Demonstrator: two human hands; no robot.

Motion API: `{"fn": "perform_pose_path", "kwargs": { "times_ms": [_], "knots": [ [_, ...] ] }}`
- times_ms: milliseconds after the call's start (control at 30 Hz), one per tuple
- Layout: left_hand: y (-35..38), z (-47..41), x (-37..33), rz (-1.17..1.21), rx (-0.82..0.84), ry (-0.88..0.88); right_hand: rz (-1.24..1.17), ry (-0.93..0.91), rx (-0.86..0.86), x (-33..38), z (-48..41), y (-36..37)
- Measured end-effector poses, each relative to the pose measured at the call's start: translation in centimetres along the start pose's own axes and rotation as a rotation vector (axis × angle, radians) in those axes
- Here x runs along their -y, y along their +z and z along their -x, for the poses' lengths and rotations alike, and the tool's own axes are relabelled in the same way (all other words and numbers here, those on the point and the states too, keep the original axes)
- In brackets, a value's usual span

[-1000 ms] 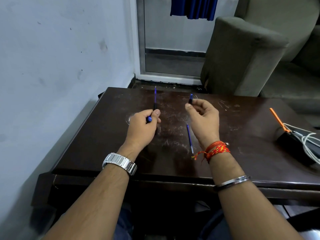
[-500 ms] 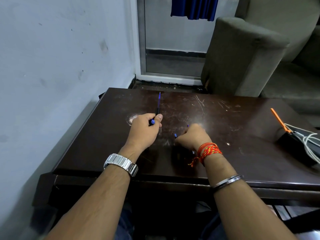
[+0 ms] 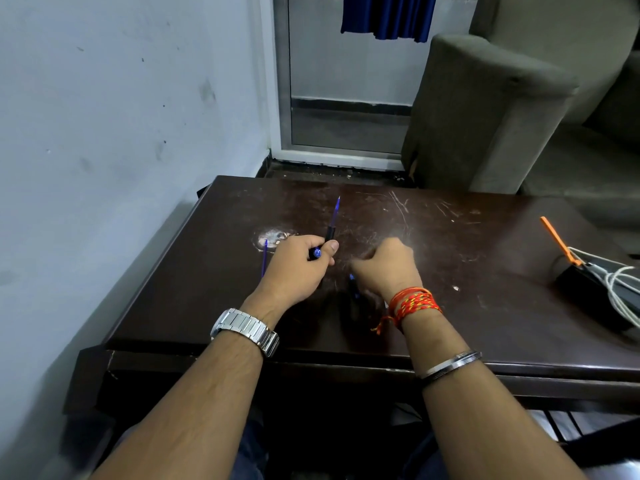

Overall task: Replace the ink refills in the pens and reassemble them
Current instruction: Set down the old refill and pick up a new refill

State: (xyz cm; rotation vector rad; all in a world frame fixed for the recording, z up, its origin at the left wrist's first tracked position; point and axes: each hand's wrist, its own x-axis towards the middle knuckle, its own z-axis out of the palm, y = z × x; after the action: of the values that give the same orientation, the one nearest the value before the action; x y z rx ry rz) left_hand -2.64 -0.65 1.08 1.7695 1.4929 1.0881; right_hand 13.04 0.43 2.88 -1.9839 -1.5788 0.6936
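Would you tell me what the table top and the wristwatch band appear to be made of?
The table top looks like dark varnished wood or veneer: glossy sheen, pale scratches. The wristwatch band appears to be metal, probably steel: silvery linked segments that catch the light.

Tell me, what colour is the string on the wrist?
The string is red with yellow flecks, clearest in the head view.

Scratched dark table (image 3: 485, 237) bears a blue refill (image 3: 264, 258) left, a black box (image 3: 585, 289) with cables (image 3: 620, 289) right
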Motion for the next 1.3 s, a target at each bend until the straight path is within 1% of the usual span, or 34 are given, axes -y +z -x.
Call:
{"fn": "perform_pose_path", "kwargs": {
  "times_ms": [67, 100, 167, 200, 267, 467, 800, 933, 1033, 1100, 1167, 1300],
  "knots": [
    [0.1, 0.0, 0.1, 0.003, 0.013, 0.010, -0.183, -0.108, -0.128, 0.7, 0.4, -0.3],
    [0.2, 0.0, 0.2, 0.009, 0.027, 0.017, -0.280, -0.133, -0.143, 1.0, 0.5, -0.4],
    [0.2, 0.0, 0.2, 0.032, 0.059, 0.023, -0.434, -0.126, -0.098, 1.4, 0.7, -0.5],
    [0.3, 0.0, 0.3, 0.042, 0.071, 0.021, -0.463, -0.126, -0.065, 1.4, 0.8, -0.4],
    [0.3, 0.1, 0.1, 0.048, 0.081, 0.026, -0.473, -0.144, -0.028, 1.4, 1.0, -0.2],
    [0.2, 0.5, -0.5, 0.041, 0.119, 0.040, -0.565, -0.180, -0.023, 1.4, 0.9, -0.2],
    [0.6, 0.5, -0.5, -0.035, 0.188, 0.004, -0.611, -0.212, -0.125, 1.1, 0.3, -0.2],
    [0.6, 0.5, -0.5, -0.096, 0.212, 0.044, -0.635, -0.230, -0.201, 1.0, 0.1, -0.3],
    [0.7, 0.4, -0.4, -0.096, 0.232, 0.044, -0.657, -0.261, -0.280, 1.0, 0.0, -0.7],
    [0.6, 0.3, -0.3, -0.108, 0.230, 0.038, -0.712, -0.290, -0.336, 1.0, 0.0, -1.0],
    [0.5, 0.2, -0.1, -0.073, 0.208, 0.004, -0.772, -0.297, -0.394, 1.0, -0.1, -1.5],
    [0.3, 0.2, 0.2, 0.005, 0.146, -0.054, -0.777, -0.279, -0.454, 0.5, -0.5, -2.7]
  ]
}}
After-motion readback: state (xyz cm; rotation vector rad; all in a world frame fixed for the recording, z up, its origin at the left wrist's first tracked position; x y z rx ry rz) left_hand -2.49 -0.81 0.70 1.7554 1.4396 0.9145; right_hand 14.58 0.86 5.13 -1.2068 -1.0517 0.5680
